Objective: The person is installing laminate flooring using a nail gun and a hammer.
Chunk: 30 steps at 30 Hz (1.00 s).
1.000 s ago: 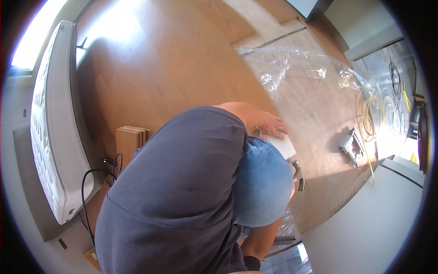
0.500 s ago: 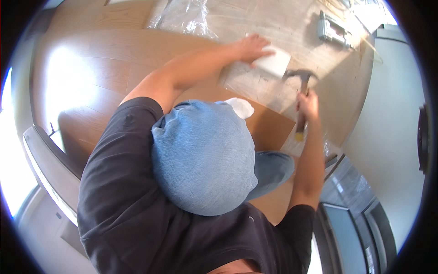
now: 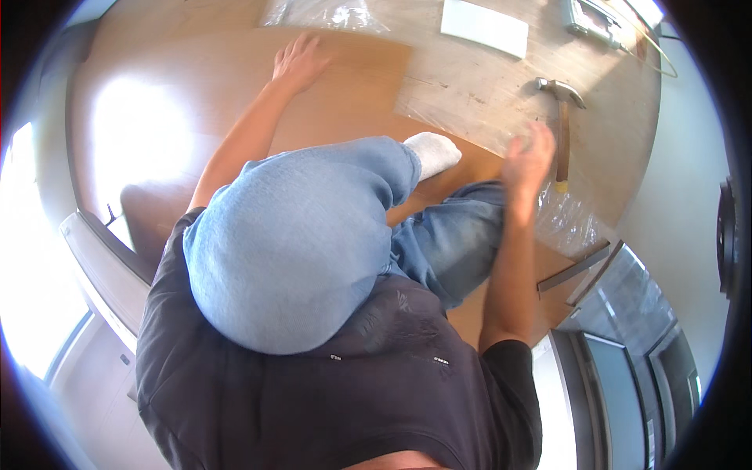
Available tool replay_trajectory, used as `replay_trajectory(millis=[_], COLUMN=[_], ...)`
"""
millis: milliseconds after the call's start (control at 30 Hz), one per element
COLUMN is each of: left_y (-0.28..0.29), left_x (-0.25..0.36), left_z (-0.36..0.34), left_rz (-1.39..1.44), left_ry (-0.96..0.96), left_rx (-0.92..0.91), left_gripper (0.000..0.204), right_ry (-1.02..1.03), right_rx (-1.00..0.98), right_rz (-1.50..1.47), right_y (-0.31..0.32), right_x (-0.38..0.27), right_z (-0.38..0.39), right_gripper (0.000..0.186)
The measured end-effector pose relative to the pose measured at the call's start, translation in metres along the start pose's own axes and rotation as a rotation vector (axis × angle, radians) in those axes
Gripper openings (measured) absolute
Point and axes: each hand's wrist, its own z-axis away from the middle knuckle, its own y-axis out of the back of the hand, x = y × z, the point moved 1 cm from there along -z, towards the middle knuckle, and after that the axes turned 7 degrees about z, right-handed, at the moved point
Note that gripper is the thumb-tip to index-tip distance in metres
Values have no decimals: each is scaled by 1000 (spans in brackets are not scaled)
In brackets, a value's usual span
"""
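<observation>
My left hand [image 3: 300,64] lies flat on the wooden floor planks [image 3: 345,78], its fingers stretched forward and nothing in it. A claw hammer [image 3: 563,129] with a wooden handle and yellow butt rests on the bare subfloor [image 3: 470,90], head pointing away from me. Just left of its handle hovers my right hand [image 3: 529,160], slightly blurred, empty, with its fingers loosely apart. Beyond the hammer, a white rectangular block [image 3: 484,30] lies on the subfloor, touched by neither hand.
A nail gun [image 3: 591,23] with a pale hose sits at the far right. Clear plastic wrap [image 3: 325,14] lies at the far edge of the planks, with more plastic sheeting [image 3: 572,211] near my right knee. A dark strip [image 3: 574,266] lies beside cabinet-like units at right. A pale wall [image 3: 681,157] stands right.
My right hand has let go of the hammer, which now lies on the subfloor. My left hand has left the white block and moved left onto the planks.
</observation>
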Motion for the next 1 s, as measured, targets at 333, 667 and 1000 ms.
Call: replay_trajectory(millis=[333, 667, 1000], left_y=[-34, 50, 53], left_x=[-145, -160, -174], left_z=[106, 2, -185], left_rz=[192, 604, 217], left_ry=[300, 242, -192], left_rx=[-207, -31, 108], left_gripper=[72, 55, 41], right_ry=[-104, -51, -121], right_rx=[-253, -425, -398], right_rz=[-112, 34, -356], right_y=[-40, -63, -167], right_x=[9, -20, -138], right_z=[4, -1, -90], right_gripper=[21, 24, 48])
